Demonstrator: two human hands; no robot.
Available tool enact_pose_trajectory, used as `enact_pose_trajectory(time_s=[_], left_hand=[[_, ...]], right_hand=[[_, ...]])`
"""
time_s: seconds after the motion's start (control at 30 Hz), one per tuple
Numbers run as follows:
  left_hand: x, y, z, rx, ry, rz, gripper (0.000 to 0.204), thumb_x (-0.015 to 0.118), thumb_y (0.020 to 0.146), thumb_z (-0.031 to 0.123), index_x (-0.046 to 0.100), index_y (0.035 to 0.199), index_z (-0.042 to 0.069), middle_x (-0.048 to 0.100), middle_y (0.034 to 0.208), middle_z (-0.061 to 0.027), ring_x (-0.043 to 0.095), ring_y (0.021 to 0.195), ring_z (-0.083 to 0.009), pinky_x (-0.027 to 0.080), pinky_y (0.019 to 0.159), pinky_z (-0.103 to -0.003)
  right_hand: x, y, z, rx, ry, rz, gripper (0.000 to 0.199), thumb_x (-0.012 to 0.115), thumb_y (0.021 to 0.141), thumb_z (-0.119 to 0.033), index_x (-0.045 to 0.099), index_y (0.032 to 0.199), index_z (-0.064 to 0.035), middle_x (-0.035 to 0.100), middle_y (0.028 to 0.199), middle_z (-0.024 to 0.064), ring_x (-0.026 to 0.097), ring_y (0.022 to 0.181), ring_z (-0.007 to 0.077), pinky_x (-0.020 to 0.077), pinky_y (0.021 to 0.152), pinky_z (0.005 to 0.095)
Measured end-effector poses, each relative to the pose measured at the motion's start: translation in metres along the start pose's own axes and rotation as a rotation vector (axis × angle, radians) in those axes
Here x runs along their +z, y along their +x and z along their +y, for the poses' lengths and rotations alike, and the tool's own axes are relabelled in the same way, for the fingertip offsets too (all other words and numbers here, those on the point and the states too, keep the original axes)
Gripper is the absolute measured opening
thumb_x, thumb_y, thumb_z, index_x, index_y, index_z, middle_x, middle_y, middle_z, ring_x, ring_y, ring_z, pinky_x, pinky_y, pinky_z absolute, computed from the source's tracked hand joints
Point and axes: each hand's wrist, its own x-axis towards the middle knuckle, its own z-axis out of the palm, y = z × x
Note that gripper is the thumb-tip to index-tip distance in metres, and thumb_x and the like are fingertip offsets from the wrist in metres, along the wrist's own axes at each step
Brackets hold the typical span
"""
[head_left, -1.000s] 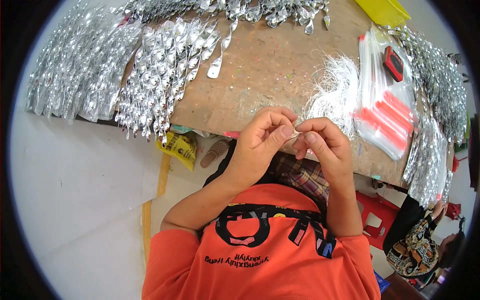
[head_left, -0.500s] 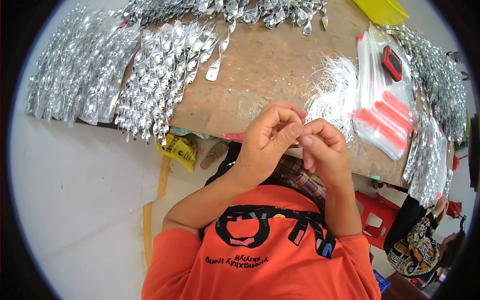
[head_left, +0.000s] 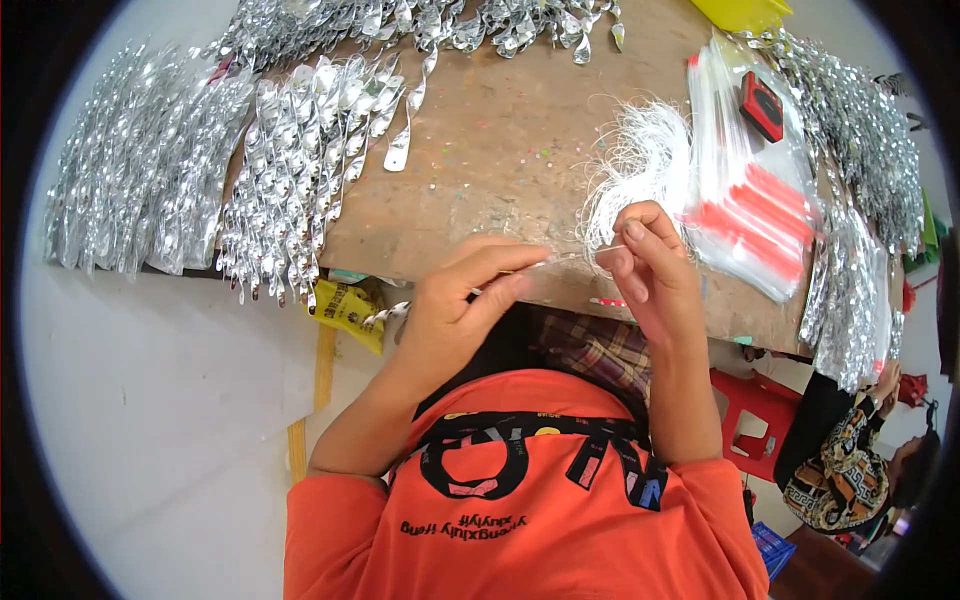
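My left hand (head_left: 455, 295) is closed, thumb against fingers, around a silver twisted strip (head_left: 385, 313); its tail sticks out on the left by the wrist, and the rest is mostly hidden. From the left fingertips a thin white string (head_left: 592, 254) runs across to my right hand (head_left: 655, 262), which pinches it between thumb and forefinger. Both hands hover at the table's near edge, a little apart. Just beyond the right hand lies a loose bundle of white strings (head_left: 640, 155).
Silver twisted strips (head_left: 290, 165) lie on the brown table (head_left: 480, 130) at left, with bagged ones (head_left: 140, 160) farther left. Clear plastic bags (head_left: 750, 220) with red ends carry a red-black box (head_left: 762, 105). A red stool (head_left: 755, 425) and another person (head_left: 845, 470) are at right.
My hands were together and have now drawn apart, the left one moving left. The string shows between them, and the silver strip's tail has come into view beside my left wrist.
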Motion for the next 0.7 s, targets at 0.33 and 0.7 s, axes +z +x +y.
enact_pose_trajectory(time_s=[0.33, 0.7], left_hand=[[-0.008, -0.013, -0.012, -0.126, -0.094, 0.057, 0.021, 0.059, 0.084, 0.008, 0.064, 0.104, 0.003, 0.06, 0.093, -0.0066, 0.055, 0.084, -0.0132, 0.042, 0.071, -0.024], [-0.009, -0.007, 0.014, -0.24, -0.545, -0.018, 0.025, 0.056, 0.088, 0.01, 0.059, 0.111, 0.0, 0.061, 0.101, -0.0055, 0.055, 0.093, -0.0108, 0.043, 0.083, -0.024]], right_hand=[[-0.016, 0.009, 0.013, 0.031, 0.207, -0.038, 0.007, 0.054, 0.09, -0.015, 0.056, 0.092, -0.008, 0.056, 0.068, 0.0021, 0.033, 0.044, 0.0034, 0.0293, 0.049, 0.0158], [0.026, -0.008, 0.036, 0.219, 0.038, -0.097, 0.013, 0.048, 0.093, -0.021, 0.05, 0.092, -0.0081, 0.056, 0.088, 0.0071, 0.04, 0.048, 0.0064, 0.0338, 0.047, 0.0179]])
